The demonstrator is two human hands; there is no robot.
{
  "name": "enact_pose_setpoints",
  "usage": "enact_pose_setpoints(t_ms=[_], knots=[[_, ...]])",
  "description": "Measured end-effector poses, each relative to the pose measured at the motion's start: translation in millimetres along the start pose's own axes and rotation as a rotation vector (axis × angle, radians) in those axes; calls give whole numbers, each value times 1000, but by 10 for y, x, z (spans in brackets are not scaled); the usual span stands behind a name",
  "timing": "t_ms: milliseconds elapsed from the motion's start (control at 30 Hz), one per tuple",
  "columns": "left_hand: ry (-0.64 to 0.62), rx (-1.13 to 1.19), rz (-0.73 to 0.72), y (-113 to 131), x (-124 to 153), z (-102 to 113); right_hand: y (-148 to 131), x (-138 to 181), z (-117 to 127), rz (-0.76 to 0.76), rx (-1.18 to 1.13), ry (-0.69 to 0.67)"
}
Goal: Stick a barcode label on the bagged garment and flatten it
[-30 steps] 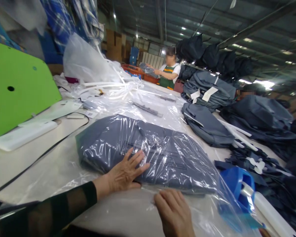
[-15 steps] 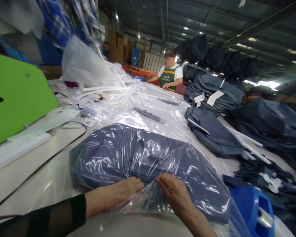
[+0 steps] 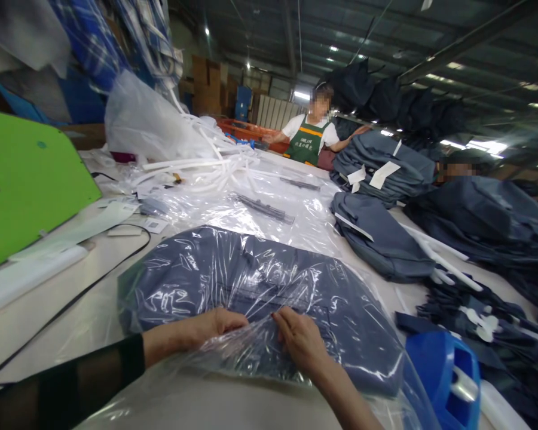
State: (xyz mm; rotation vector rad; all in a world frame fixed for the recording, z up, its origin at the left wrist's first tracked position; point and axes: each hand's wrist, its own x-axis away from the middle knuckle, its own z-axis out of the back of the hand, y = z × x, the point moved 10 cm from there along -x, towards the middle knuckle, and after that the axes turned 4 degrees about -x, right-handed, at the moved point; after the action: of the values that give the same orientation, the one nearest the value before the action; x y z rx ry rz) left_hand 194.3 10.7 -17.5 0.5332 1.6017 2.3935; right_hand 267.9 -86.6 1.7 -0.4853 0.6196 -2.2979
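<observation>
A dark blue-grey backpack (image 3: 341, 286) lies flat on the table before me, inside a clear plastic bag (image 3: 246, 355). My left hand (image 3: 208, 328) is closed on the bag's near edge, thumb on top and the other fingers partly showing through the film. Just right of it, my right hand (image 3: 298, 340) pinches a gathered fold of the same plastic. Creases run from that fold over the backpack. Loose film hangs toward me over the table edge.
At right lie another backpack (image 3: 381, 236), piled backpacks (image 3: 385, 158) and a blue plastic tape dispenser-like tool (image 3: 439, 370). A green panel (image 3: 31, 185) stands left, near a black cord (image 3: 76, 292). Clear bags (image 3: 215, 203) cover the table beyond. A co-worker (image 3: 307, 137) stands at the far end.
My left hand has gone from lying flatter on the bag to gripping its edge. My right hand keeps its pinch. The co-worker has straightened and stretched an arm toward the piled backpacks.
</observation>
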Motion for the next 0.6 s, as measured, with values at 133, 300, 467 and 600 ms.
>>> enact_pose_setpoints(t_ms=[133,300,467,600], knots=[[192,-71,84,78,199,244,90,-112,-78,-24,53,-3],[645,-1025,-63,511,1270,135,241,-180,-206,-15,81,-12],[1091,-1352,142,50,2218,4,383,-242,-342,250,116,7],[1090,-1407,150,-169,2506,115,349,-164,-396,589,321,86]])
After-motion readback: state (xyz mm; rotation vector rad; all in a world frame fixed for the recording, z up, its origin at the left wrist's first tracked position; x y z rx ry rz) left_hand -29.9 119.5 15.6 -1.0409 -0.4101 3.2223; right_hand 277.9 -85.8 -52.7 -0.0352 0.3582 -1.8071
